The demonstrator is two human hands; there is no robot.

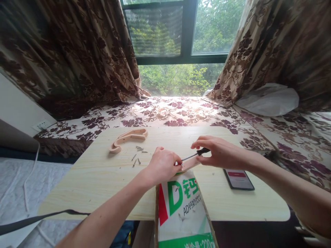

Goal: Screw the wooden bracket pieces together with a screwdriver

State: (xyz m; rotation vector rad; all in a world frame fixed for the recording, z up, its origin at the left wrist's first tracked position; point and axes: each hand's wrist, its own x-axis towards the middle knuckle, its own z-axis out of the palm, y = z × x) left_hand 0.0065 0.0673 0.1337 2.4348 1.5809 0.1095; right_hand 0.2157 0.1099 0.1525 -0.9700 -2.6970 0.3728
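My right hand (212, 151) is closed round the black handle of a screwdriver (190, 157), whose shaft slants down to the left. Its tip meets the fingers of my left hand (163, 163), which pinch the left end of a pale wooden strip (190, 164). A small shiny spot shows at the tip; whether it is a screw I cannot make out. The strip lies over the far end of a printed cardboard piece (184, 220) that reaches over the table's near edge. Left of my left hand, several loose screws (139, 160) lie on the table.
A curved wooden piece (129, 137) lies at the back left of the light wooden table (103, 193). A phone (239, 179) with a lit screen rests under my right forearm. A dark strap (51, 215) crosses the near left corner. Beyond are a flowered window seat (165, 112) and a white plastic bag (270, 99).
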